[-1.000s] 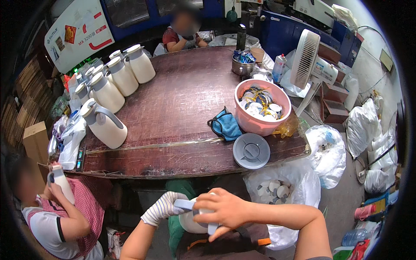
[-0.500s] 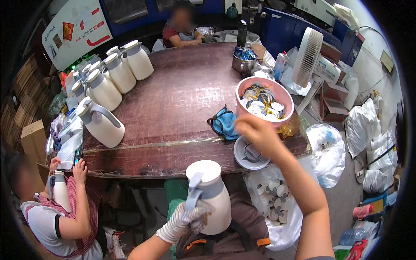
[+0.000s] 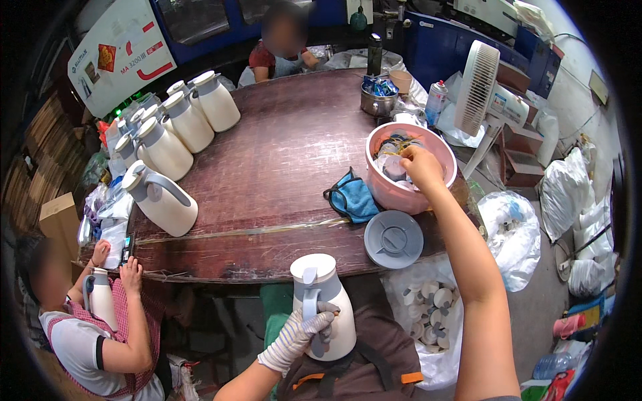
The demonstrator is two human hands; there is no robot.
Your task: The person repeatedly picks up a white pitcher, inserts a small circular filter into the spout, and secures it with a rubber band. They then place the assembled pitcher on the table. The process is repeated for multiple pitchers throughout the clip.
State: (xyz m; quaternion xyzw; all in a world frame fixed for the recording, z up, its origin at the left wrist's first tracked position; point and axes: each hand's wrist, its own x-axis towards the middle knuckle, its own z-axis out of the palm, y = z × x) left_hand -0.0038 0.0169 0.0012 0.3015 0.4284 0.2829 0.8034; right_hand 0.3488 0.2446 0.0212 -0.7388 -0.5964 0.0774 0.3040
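Observation:
My left hand [image 3: 309,334], in a striped knit glove, is closed round the grey handle of a cream vacuum jug [image 3: 341,324]. The jug stands upright on my lap, its white lid [image 3: 313,266] on top. My bare right hand [image 3: 421,166] reaches inside a pink bucket [image 3: 401,200] of round grey and white pieces with yellow ties. Its fingers are bent and drawn together at a round piece [image 3: 393,168]; whatever lies between the fingertips is hidden. A grey round dish-like lid [image 3: 393,239] lies beside the bucket, near a blue cloth mask [image 3: 354,197].
Several cream jugs [image 3: 160,200] stand along the table's [image 3: 281,147] left side. At left, a person [image 3: 107,334] holds another jug; a second person [image 3: 277,53] sits across. A white fan [image 3: 476,87] stands at right. Bags of round pieces [image 3: 428,314] hang low beside my right arm.
My right hand has moved from above the grey lid up into the pink bucket. The left hand keeps hold of the jug. The view has shifted slightly.

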